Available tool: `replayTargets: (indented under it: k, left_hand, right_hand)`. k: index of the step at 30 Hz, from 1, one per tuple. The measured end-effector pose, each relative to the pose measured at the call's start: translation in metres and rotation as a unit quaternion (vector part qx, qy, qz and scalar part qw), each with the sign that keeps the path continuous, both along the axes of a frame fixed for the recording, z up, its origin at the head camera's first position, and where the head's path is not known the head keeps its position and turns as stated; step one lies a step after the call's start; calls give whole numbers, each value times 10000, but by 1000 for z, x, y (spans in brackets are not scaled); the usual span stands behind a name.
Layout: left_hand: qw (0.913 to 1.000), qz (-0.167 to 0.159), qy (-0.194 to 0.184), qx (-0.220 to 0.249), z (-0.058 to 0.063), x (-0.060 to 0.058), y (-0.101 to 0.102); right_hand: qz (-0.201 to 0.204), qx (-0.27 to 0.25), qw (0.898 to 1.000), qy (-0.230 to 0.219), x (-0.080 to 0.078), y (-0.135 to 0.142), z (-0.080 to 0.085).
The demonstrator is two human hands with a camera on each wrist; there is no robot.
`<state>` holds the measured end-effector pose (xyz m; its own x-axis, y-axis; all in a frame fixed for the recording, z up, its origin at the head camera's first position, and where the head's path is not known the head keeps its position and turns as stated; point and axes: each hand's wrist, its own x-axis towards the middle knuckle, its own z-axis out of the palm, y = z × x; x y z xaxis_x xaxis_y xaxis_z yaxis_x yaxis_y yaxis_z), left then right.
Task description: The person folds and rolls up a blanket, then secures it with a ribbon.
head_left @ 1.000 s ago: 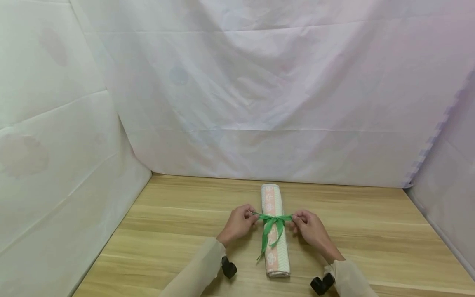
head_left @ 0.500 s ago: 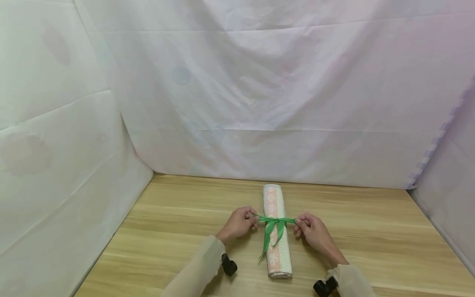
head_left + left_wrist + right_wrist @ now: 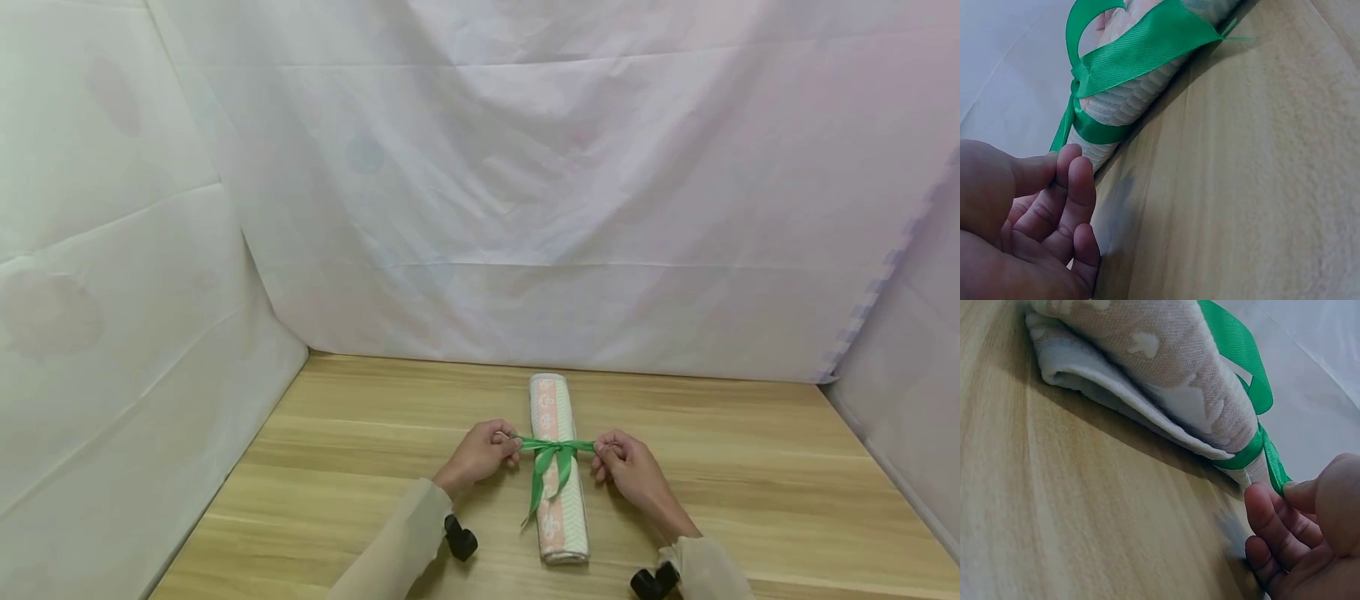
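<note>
A rolled towel (image 3: 551, 408), white with a peach patterned stripe, lies lengthwise on the table. Around its middle runs a green ribbon (image 3: 557, 450), tied in a bow at the top with two tails hanging toward the near end. On the left side my left hand (image 3: 480, 454) pinches one bow loop between thumb and fingers. My right hand (image 3: 633, 471) pinches the loop on the opposite side. Both loops are drawn out sideways. Seen from the left wrist, the ribbon (image 3: 1147, 53) wraps the roll and a broad tail lies across it; the right wrist view shows the towel's folded edge (image 3: 1116, 387).
The wood-grain table (image 3: 360, 417) extends on both sides of the roll. White cloth (image 3: 480, 208) hangs behind it, with more cloth walls at left and right. A black wrist camera (image 3: 461, 538) sits on the left wrist, another black camera (image 3: 654, 581) on the right.
The bow loops have narrowed and are pulled tauter between my hands than a second ago. Hands and towel stay almost in place; the view shifts slightly.
</note>
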<state>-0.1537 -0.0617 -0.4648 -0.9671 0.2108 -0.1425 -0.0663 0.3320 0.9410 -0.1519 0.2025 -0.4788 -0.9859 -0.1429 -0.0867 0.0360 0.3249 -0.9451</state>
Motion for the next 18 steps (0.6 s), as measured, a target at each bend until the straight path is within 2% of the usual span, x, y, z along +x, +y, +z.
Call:
replayTargets:
  k: [13, 16, 18]
  left_hand:
    - [9999, 145, 62, -4, 1, 2, 2]
    - [9994, 82, 136, -300, 1, 2, -2]
    - [9976, -22, 323, -619, 2, 3, -8]
  right_hand:
    - [22, -80, 9999, 61, 0, 0, 0]
    - [128, 39, 9999, 66, -1, 1, 2]
    - [233, 291, 9992, 134, -1, 4, 4]
